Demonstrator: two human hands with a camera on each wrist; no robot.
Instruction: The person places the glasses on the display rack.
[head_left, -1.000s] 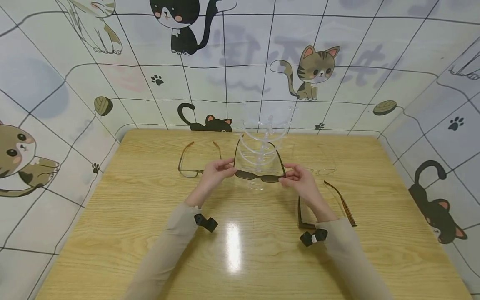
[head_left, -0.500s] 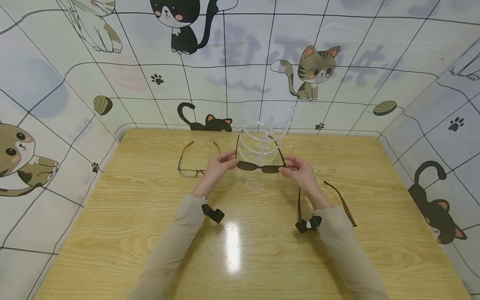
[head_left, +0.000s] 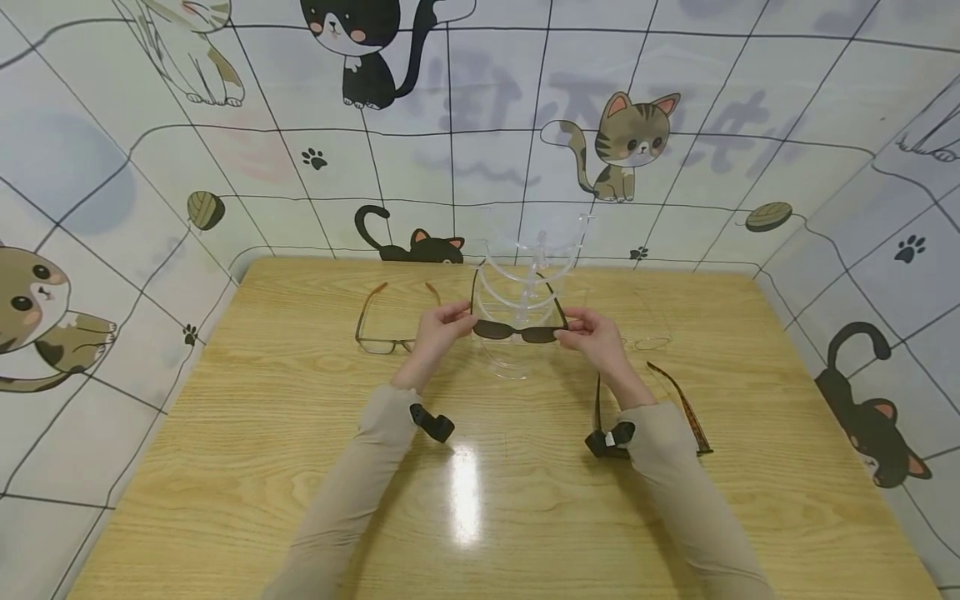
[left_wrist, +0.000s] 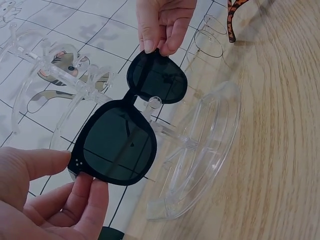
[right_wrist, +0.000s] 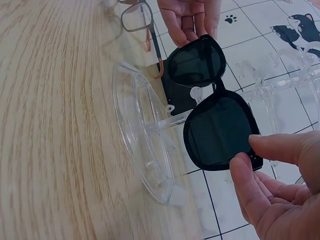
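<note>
Black sunglasses [head_left: 494, 331] with dark lenses are held level at the front of a clear plastic display stand [head_left: 525, 283], their temples reaching back on either side of it. My left hand [head_left: 441, 332] pinches one front corner between thumb and fingers; my right hand [head_left: 597, 340] pinches the opposite corner. In the left wrist view the bridge of the sunglasses [left_wrist: 120, 142] lies by a clear knob of the stand; whether they touch, I cannot tell. The stand's curved base [right_wrist: 142, 130] rests on the table in the right wrist view.
Thin-framed glasses [head_left: 378, 346] with brown temple tips lie left of the stand. Wire-rimmed glasses [head_left: 651, 342] lie to the right, partly behind my right hand. Tortoiseshell-templed glasses [head_left: 690, 408] lie nearer, partly under my right wrist. A cat-patterned cloth [head_left: 495, 150] encloses the wooden table [head_left: 300, 467].
Both hands have raised the sunglasses and brought them farther back against the stand's front over the first half second. Since then they have moved only slightly.
</note>
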